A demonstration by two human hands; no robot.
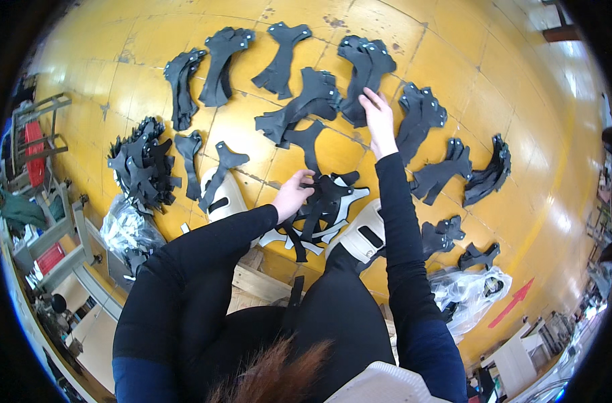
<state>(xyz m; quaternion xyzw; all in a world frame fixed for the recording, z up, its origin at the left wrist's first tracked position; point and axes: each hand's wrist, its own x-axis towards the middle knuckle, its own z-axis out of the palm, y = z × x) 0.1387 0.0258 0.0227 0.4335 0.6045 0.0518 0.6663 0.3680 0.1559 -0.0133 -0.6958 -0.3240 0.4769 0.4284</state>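
Black pieces point(282, 59) across yellow floor point(453, 54)

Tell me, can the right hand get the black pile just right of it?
Probably yes: the right hand is close to the black pile, with only yellow floor showing between them.

The yellow tiled floor point(453, 50) has a smooth, glossy surface with bright reflections, dulled by rough, dark scuffs at the far side. The black Y-shaped flat pieces point(282, 60) look like matt, flexible cloth or synthetic sheet, and the crumpled transparent bags at left point(126, 225) and right are shiny plastic film. The pale plank seat point(260, 285) is matt wood; the cream strapped shoes point(351, 243) look smooth; the black long sleeves point(401, 215) are matt cloth.
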